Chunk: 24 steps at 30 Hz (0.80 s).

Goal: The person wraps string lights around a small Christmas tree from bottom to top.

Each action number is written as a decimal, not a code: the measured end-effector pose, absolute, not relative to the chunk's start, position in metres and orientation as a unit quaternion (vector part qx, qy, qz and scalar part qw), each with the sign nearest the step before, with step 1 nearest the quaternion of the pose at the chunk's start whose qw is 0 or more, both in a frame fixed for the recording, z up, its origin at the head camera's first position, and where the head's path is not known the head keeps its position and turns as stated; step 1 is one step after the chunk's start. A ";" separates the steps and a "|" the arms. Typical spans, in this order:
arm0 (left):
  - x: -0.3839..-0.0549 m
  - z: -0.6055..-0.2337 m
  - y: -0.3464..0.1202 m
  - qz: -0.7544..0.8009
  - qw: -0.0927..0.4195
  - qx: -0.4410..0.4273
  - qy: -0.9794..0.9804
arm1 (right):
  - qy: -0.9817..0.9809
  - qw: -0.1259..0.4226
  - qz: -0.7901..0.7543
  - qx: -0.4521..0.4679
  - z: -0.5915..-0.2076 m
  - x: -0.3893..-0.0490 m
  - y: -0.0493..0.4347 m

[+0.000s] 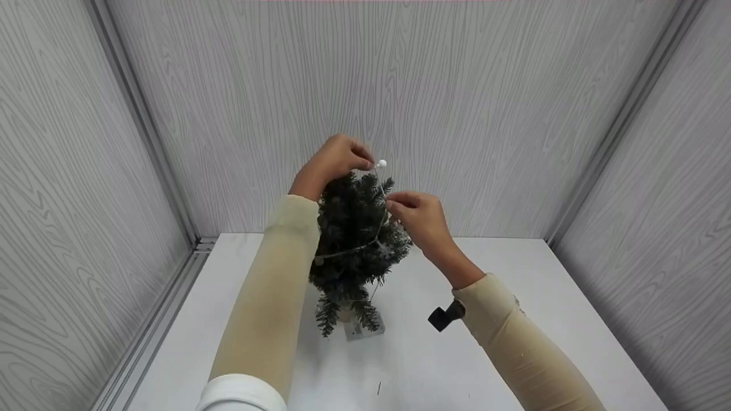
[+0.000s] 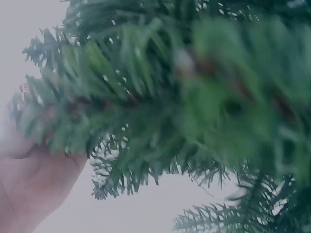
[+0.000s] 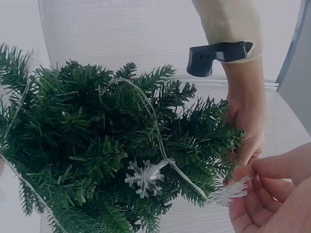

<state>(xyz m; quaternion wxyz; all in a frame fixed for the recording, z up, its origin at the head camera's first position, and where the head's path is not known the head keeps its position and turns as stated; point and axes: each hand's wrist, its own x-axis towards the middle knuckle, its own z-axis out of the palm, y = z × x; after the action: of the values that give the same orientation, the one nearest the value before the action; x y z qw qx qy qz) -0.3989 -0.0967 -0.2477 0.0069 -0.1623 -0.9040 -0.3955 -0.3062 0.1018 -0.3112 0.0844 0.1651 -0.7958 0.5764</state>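
A small artificial Christmas tree (image 1: 357, 228) stands on the table, wound with a thin, clear snowflake light string (image 1: 381, 225). My left hand (image 1: 342, 157) is at the treetop, its thumb and fingers pinching the string beside a small white round-looking piece (image 1: 382, 164). Lower, on the tree's right side, my right hand (image 1: 420, 220) pinches the same string. In the right wrist view one clear snowflake (image 3: 228, 191) lies at the right fingertips, and another snowflake (image 3: 145, 178) hangs against the branches. Green needles hide most of the left hand (image 2: 39, 187) in the left wrist view.
A flat, pale, box-like piece (image 1: 365, 328) lies at the tree's foot on the white table (image 1: 422, 365). Grey wood-grain panels (image 1: 457, 114) enclose the back and both sides. A small dark sliver (image 1: 378, 388) lies near the front.
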 end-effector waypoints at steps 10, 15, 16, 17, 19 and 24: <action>-0.394 -0.260 -0.089 -0.444 0.048 -0.186 -0.875 | -0.781 0.114 0.594 0.157 -0.296 -0.326 0.099; -0.389 -0.262 -0.089 -0.445 0.078 -0.205 -0.869 | -0.781 0.109 0.597 0.149 -0.296 -0.332 0.099; -0.388 -0.262 -0.089 -0.445 0.079 -0.209 -0.867 | -0.781 0.113 0.596 0.150 -0.296 -0.333 0.099; -0.387 -0.262 -0.089 -0.443 0.077 -0.214 -0.867 | -0.781 0.117 0.595 0.151 -0.296 -0.334 0.098; -0.386 -0.262 -0.089 -0.439 0.071 -0.224 -0.867 | -0.779 0.126 0.594 0.157 -0.295 -0.335 0.098; -0.385 -0.263 -0.086 -0.420 0.070 -0.243 -0.871 | -0.768 0.136 0.604 0.166 -0.293 -0.335 0.094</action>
<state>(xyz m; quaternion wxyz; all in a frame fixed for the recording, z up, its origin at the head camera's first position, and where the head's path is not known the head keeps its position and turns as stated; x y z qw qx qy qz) -0.3852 -0.0859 -0.2628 0.0701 -0.2428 -0.8715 -0.4203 -0.3349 0.0937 -0.2934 0.1361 0.1656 -0.7680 0.6035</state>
